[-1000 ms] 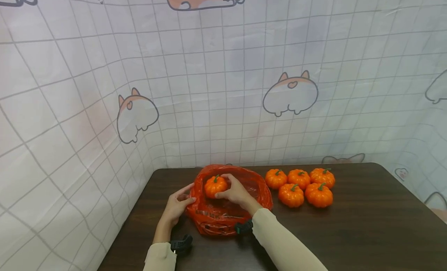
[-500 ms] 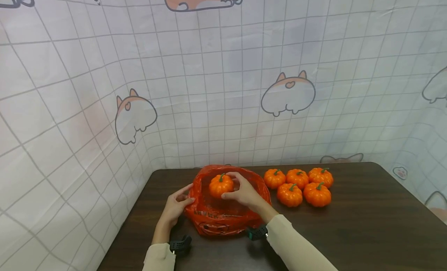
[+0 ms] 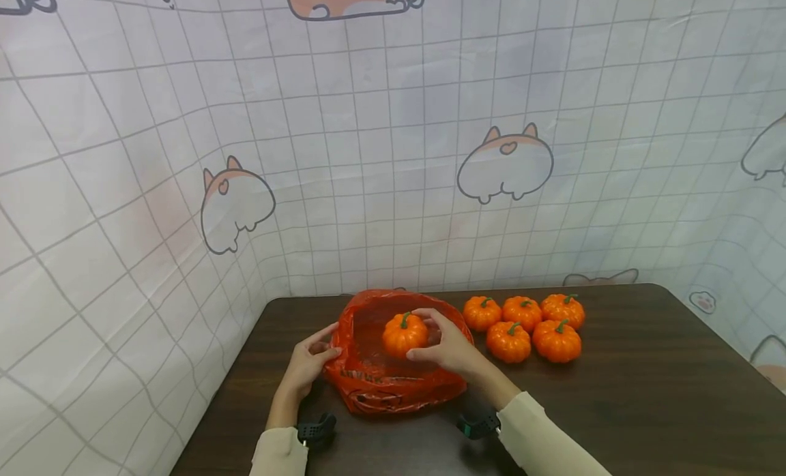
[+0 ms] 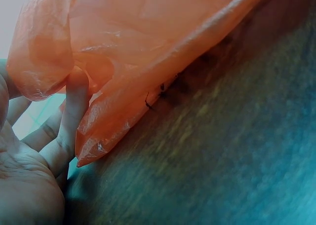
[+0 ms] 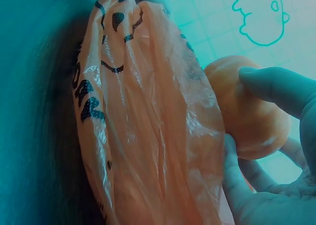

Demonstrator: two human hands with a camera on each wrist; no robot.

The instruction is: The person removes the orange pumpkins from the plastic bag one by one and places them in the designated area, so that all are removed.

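A red plastic bag with dark print lies with its mouth spread wide on the table. My left hand pinches the bag's left edge; in the left wrist view, fingers of the left hand are tucked against the thin plastic. Over the bag's mouth, my right hand grips a small orange pumpkin with a green stem, thumb on the near side and fingers on the far side. The right wrist view shows the pumpkin just past the bag's rim, partly covered by the plastic.
Several more small pumpkins stand grouped right of the bag, close to its edge. They rest on a dark wooden table. A white grid-patterned cloth with cartoon animals hangs behind the table and along its left side.
My right hand has moved right with the pumpkin, from the left part of the bag's mouth to its middle. The left hand stays at the bag's edge.
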